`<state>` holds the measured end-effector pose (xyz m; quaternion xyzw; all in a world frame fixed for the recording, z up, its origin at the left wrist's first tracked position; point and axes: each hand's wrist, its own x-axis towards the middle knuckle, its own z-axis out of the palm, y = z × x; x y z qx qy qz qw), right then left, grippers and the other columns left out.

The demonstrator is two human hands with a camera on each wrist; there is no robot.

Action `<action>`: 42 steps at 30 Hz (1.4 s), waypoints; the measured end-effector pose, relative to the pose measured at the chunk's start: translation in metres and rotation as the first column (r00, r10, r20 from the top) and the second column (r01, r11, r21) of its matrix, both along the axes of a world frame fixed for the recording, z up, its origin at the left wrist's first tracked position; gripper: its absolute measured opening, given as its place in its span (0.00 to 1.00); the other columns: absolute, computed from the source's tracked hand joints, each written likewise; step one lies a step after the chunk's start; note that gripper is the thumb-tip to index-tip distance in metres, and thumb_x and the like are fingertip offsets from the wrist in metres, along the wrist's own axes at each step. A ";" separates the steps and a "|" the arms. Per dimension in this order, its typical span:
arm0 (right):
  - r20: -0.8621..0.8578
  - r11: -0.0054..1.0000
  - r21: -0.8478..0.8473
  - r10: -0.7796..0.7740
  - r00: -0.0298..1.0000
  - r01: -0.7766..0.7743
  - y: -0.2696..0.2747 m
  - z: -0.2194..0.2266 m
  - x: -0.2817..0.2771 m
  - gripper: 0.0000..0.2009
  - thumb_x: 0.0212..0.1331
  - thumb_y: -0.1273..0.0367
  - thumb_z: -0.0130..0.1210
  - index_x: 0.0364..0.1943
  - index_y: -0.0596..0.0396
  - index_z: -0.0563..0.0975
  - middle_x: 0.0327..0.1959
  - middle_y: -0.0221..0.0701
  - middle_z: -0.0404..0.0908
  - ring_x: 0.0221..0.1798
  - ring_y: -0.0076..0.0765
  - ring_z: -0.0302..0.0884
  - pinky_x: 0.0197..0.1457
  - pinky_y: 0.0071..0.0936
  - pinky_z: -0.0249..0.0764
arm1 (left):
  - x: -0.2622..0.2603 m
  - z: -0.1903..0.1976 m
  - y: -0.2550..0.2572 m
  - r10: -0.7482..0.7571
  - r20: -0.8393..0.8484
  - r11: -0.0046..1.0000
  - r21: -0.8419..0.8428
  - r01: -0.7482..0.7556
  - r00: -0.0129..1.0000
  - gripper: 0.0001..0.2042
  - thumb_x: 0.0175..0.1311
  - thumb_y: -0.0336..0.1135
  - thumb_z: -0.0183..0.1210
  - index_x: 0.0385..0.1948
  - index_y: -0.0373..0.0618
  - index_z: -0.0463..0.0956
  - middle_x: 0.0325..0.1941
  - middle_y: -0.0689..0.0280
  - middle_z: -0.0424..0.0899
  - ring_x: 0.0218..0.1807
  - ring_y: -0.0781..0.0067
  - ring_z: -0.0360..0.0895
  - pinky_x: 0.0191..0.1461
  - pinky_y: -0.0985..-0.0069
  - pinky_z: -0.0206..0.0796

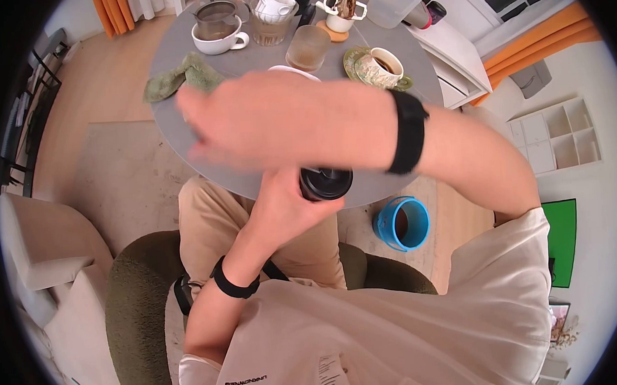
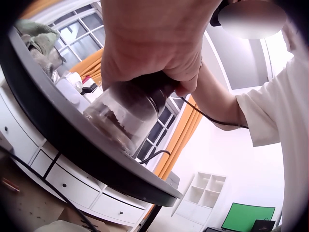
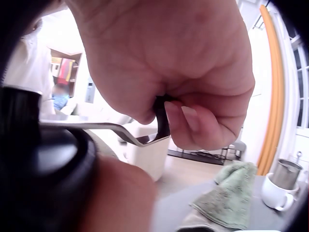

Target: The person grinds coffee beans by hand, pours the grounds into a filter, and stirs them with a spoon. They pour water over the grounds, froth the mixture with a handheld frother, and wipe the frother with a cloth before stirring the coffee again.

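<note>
A hand coffee grinder with a black top (image 1: 327,183) stands at the near edge of the grey table. My left hand (image 1: 285,204) grips it round its black upper part. In the left wrist view, its clear glass jar (image 2: 120,118) shows brown grounds inside and rests at the tabletop. A bent metal crank arm (image 3: 91,126) runs from the top to a black knob (image 3: 161,116). Curled round that knob are the fingers of my right hand (image 3: 178,63). In the head view my right hand (image 1: 271,118) is blurred, passes above the left one and hides the crank.
On the round table (image 1: 363,186) lie a green cloth (image 1: 183,77) and a white cup (image 1: 216,42) with a metal pitcher (image 1: 216,17) in it. A glass tumbler (image 1: 308,48) and a patterned cup (image 1: 380,67) of dark drink stand farther back. A blue bucket (image 1: 420,222) sits on the floor.
</note>
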<state>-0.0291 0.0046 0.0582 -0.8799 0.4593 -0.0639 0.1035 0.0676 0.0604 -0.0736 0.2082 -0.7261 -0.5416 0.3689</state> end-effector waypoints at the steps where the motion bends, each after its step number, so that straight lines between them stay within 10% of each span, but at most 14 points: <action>1: 0.021 0.996 0.041 0.080 0.997 -0.081 0.012 0.008 0.009 0.19 0.71 0.59 0.59 0.41 0.64 0.69 0.21 0.46 0.79 0.23 0.57 0.80 0.26 0.48 0.76 | 0.002 -0.001 0.000 -0.013 0.009 1.000 -0.002 0.013 1.000 0.23 0.52 0.29 0.74 0.51 0.42 0.77 0.37 0.64 0.89 0.41 0.76 0.87 0.49 0.75 0.78; 4: -0.113 0.942 -0.115 0.302 0.947 -0.314 0.059 0.005 0.022 0.16 0.63 0.63 0.61 0.44 0.60 0.71 0.19 0.37 0.75 0.19 0.46 0.79 0.21 0.42 0.73 | 0.006 -0.003 -0.003 -0.023 0.006 0.997 0.074 0.023 1.000 0.25 0.51 0.28 0.75 0.52 0.42 0.77 0.39 0.64 0.89 0.43 0.73 0.87 0.50 0.73 0.79; 6: -0.351 0.934 -0.193 0.222 0.910 -0.302 0.098 0.010 0.030 0.12 0.55 0.64 0.62 0.37 0.54 0.73 0.18 0.29 0.71 0.20 0.33 0.77 0.20 0.31 0.65 | 0.006 -0.004 -0.005 -0.023 -0.013 0.987 0.158 0.025 1.000 0.26 0.49 0.27 0.76 0.53 0.43 0.76 0.41 0.63 0.90 0.43 0.70 0.88 0.51 0.71 0.79; 13: -0.318 0.995 -0.076 0.045 0.947 -0.072 0.168 0.012 0.006 0.11 0.50 0.66 0.63 0.28 0.48 0.69 0.19 0.25 0.63 0.18 0.24 0.66 0.23 0.25 0.58 | -0.001 -0.002 -0.008 0.046 -0.087 0.979 0.201 -0.028 0.995 0.28 0.47 0.27 0.77 0.52 0.43 0.76 0.42 0.60 0.88 0.42 0.63 0.88 0.51 0.68 0.78; 26: -0.217 0.824 0.150 -0.512 0.831 0.546 0.204 0.015 -0.067 0.15 0.63 0.66 0.66 0.40 0.55 0.69 0.25 0.33 0.79 0.22 0.45 0.80 0.25 0.41 0.76 | -0.004 0.001 -0.006 0.080 -0.080 0.988 0.140 -0.068 0.994 0.26 0.48 0.29 0.76 0.51 0.44 0.76 0.41 0.59 0.87 0.42 0.58 0.87 0.49 0.66 0.78; 39: -0.116 0.995 -0.049 -0.087 0.989 0.082 0.196 -0.013 -0.019 0.13 0.57 0.65 0.66 0.33 0.52 0.71 0.19 0.27 0.70 0.18 0.29 0.75 0.21 0.30 0.68 | -0.009 -0.002 -0.005 0.139 -0.021 0.984 -0.107 -0.141 0.990 0.26 0.48 0.29 0.76 0.51 0.45 0.76 0.43 0.57 0.86 0.44 0.46 0.84 0.48 0.60 0.77; 42: -0.203 0.985 -0.169 -0.057 0.977 0.022 0.171 -0.005 0.004 0.12 0.60 0.64 0.65 0.33 0.52 0.72 0.20 0.27 0.71 0.17 0.31 0.71 0.21 0.31 0.66 | -0.011 -0.002 -0.002 0.139 -0.033 0.984 0.113 -0.135 0.990 0.25 0.50 0.31 0.75 0.52 0.44 0.77 0.44 0.55 0.86 0.45 0.48 0.83 0.50 0.61 0.76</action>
